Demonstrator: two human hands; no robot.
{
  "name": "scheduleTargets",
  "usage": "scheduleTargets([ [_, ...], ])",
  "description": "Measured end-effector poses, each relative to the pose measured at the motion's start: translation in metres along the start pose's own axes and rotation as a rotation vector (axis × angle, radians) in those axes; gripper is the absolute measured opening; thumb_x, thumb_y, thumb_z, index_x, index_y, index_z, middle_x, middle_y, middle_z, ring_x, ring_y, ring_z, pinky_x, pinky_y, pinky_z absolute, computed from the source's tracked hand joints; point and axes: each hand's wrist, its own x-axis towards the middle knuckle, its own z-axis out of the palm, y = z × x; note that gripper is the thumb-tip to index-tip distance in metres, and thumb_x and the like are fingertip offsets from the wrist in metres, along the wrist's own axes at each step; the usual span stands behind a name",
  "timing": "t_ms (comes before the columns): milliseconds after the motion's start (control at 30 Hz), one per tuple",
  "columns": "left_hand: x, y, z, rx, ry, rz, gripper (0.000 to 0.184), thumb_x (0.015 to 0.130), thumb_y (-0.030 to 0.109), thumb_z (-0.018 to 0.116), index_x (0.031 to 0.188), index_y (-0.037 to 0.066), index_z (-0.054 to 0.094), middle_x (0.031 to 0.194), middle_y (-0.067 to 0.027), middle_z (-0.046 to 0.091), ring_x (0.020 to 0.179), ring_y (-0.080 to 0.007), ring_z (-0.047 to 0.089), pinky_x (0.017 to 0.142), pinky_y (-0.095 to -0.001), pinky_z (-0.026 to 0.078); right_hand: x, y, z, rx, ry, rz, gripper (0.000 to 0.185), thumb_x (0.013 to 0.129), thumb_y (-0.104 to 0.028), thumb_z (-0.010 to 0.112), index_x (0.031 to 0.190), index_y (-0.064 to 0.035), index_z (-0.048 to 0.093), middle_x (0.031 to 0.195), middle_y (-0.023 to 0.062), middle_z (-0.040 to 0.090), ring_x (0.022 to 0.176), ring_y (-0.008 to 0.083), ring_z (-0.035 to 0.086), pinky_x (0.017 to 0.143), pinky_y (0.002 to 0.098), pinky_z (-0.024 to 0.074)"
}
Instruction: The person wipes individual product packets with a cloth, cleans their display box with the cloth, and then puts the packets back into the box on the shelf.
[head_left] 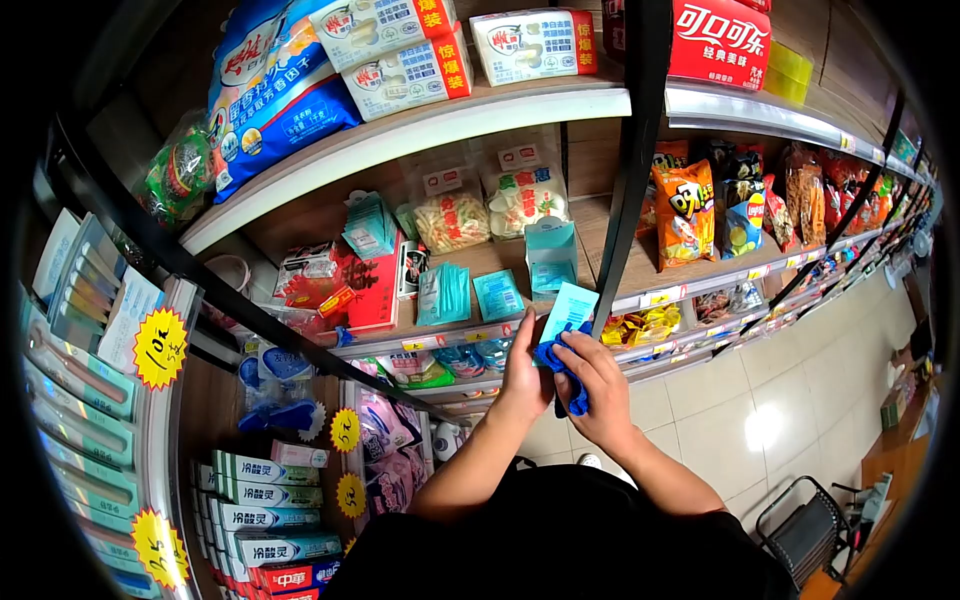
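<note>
In front of the middle shelf, my left hand grips a flat light-teal packet by its lower left side. My right hand is closed round a crumpled blue cloth, which presses against the packet's lower end. Some of the fingertips are hidden behind the packet and the cloth. Just behind stands an open teal box on the shelf. To its left lie a similar teal packet and a row of upright teal packets.
A black shelf post rises close to my right hand. Bags of snacks hang beyond it. Toothpaste boxes are stacked at the lower left. A dark chair stands on the tiled floor at right.
</note>
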Motion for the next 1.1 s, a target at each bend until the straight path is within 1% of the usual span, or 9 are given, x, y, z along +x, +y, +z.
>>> scheduleTargets([
  [300,-0.009,-0.002,-0.008,-0.039,-0.226,0.096,0.071,0.110,0.058,0.035,0.150,0.001,0.049,0.145,-0.0161,0.060,0.132,-0.0295,0.059,0.117,-0.0425,0.044,-0.003,-0.002,0.003,-0.260,-0.139,-0.123,0.055,0.077,-0.007,0.075,0.132,-0.0089,0.070,0.145,0.0137,0.062,0.142,0.0387,0.050,0.121,0.0553,0.0352],
  [433,-0.009,-0.007,-0.018,-0.071,-0.191,0.092,0.065,0.111,0.056,0.036,0.148,0.005,0.052,0.143,-0.0150,0.061,0.133,-0.0298,0.059,0.116,-0.0457,0.044,0.003,0.009,0.008,-0.229,-0.123,-0.146,0.054,0.076,-0.005,0.074,0.130,-0.0074,0.071,0.141,0.0143,0.065,0.137,0.0375,0.055,0.118,0.0540,0.0397],
  [533,-0.004,-0.019,-0.028,-0.041,-0.086,0.113,0.050,0.113,0.048,0.041,0.145,0.012,0.055,0.138,-0.0047,0.063,0.129,-0.0168,0.060,0.111,-0.0369,0.047,0.025,0.006,0.000,-0.243,-0.050,-0.131,0.052,0.076,-0.001,0.074,0.128,-0.0041,0.071,0.138,0.0150,0.066,0.134,0.0384,0.058,0.114,0.0509,0.0441],
  [667,-0.007,-0.040,-0.026,-0.044,-0.087,0.090,0.056,0.113,0.050,0.036,0.157,0.015,0.044,0.157,-0.0045,0.051,0.144,-0.0244,0.049,0.123,-0.0438,0.035,0.046,0.011,-0.006,-0.250,0.024,-0.078,0.061,0.069,-0.001,0.075,0.130,-0.0057,0.069,0.139,0.0138,0.065,0.135,0.0360,0.057,0.115,0.0511,0.0427],
  [767,-0.012,-0.031,-0.008,-0.091,-0.037,0.128,0.059,0.112,0.051,0.036,0.156,0.012,0.044,0.156,-0.0062,0.051,0.144,-0.0247,0.048,0.123,-0.0439,0.035,0.044,0.006,-0.007,-0.249,-0.014,-0.089,0.059,0.069,-0.002,0.075,0.127,-0.0053,0.070,0.136,0.0137,0.067,0.133,0.0352,0.059,0.115,0.0493,0.0436],
  [833,-0.010,-0.023,-0.025,-0.198,-0.043,0.075,0.068,0.110,0.058,0.037,0.151,0.005,0.047,0.148,-0.0146,0.057,0.137,-0.0276,0.056,0.119,-0.0450,0.041,0.027,0.003,-0.003,-0.255,-0.148,-0.153,0.050,0.077,-0.006,0.076,0.127,-0.0067,0.070,0.135,0.0125,0.068,0.132,0.0342,0.060,0.111,0.0524,0.0458],
  [900,-0.008,-0.012,-0.030,-0.271,-0.263,0.004,0.068,0.110,0.059,0.035,0.145,0.003,0.052,0.139,-0.0166,0.062,0.128,-0.0277,0.062,0.114,-0.0434,0.047,0.015,-0.001,-0.003,-0.238,-0.205,-0.170,0.051,0.077,-0.010,0.076,0.128,-0.0082,0.070,0.136,0.0110,0.067,0.133,0.0329,0.059,0.114,0.0540,0.0436],
  [933,-0.012,-0.012,-0.020,-0.212,-0.160,0.100,0.070,0.110,0.060,0.034,0.142,0.002,0.055,0.134,-0.0185,0.065,0.127,-0.0303,0.062,0.114,-0.0434,0.047,0.008,-0.001,-0.002,-0.231,-0.227,-0.177,0.052,0.077,-0.010,0.076,0.129,-0.0082,0.070,0.136,0.0109,0.067,0.133,0.0329,0.059,0.114,0.0535,0.0434],
  [1100,-0.013,-0.016,-0.025,-0.144,-0.206,0.117,0.063,0.111,0.054,0.037,0.144,0.003,0.055,0.136,-0.0160,0.065,0.126,-0.0286,0.063,0.115,-0.0446,0.046,0.002,0.005,-0.001,-0.239,-0.208,-0.147,0.049,0.079,-0.007,0.076,0.128,-0.0071,0.070,0.134,0.0119,0.068,0.130,0.0334,0.061,0.111,0.0518,0.0463],
])
